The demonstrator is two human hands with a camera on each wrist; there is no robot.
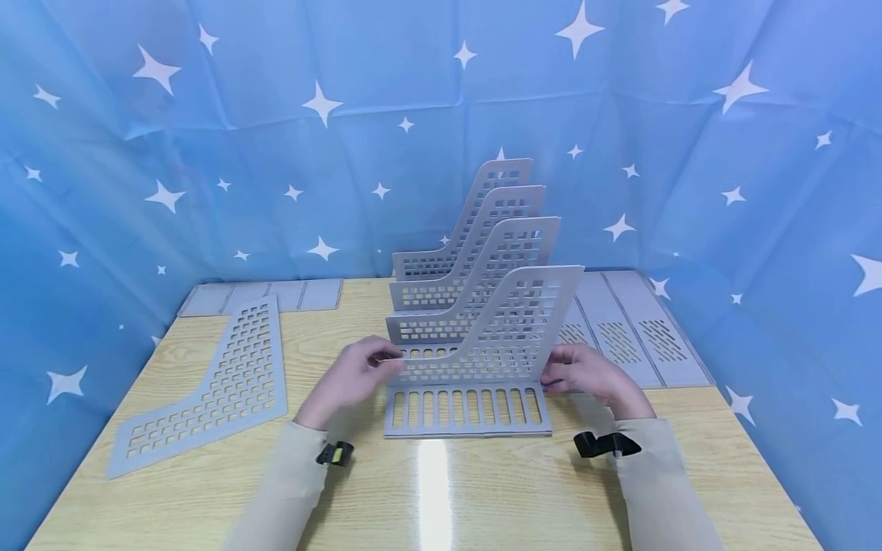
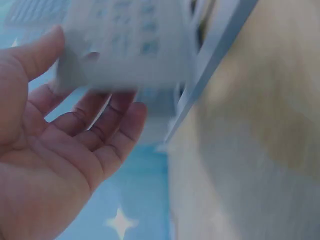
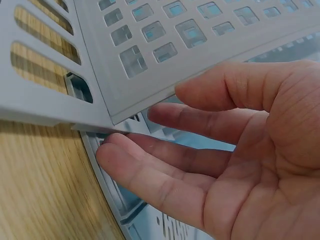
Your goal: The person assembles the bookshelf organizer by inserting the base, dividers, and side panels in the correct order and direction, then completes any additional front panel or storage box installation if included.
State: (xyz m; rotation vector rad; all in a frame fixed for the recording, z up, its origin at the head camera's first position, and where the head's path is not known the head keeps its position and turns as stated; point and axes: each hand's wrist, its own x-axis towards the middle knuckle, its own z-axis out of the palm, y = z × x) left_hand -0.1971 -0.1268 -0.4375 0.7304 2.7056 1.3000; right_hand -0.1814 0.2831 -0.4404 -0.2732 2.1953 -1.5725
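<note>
A grey plastic file rack stands mid-table in the head view, its slotted base (image 1: 468, 409) flat on the wood. Upright along it is the front perforated divider panel (image 1: 513, 321), with several like dividers (image 1: 475, 268) standing behind. At this panel's low left end, my left hand (image 1: 354, 375) pinches it, thumb on the near face and fingers behind. My right hand (image 1: 586, 371) holds the panel's lower right edge between thumb (image 3: 215, 87) and index finger. Its other fingertips lie at the base's side edge.
One loose perforated divider (image 1: 220, 390) lies flat on the table at the left. Flat grey panels (image 1: 269, 295) lie at the back left, and more slotted panels (image 1: 637, 329) at the right beside the rack. A blue star-patterned curtain (image 1: 262, 168) hangs around the table.
</note>
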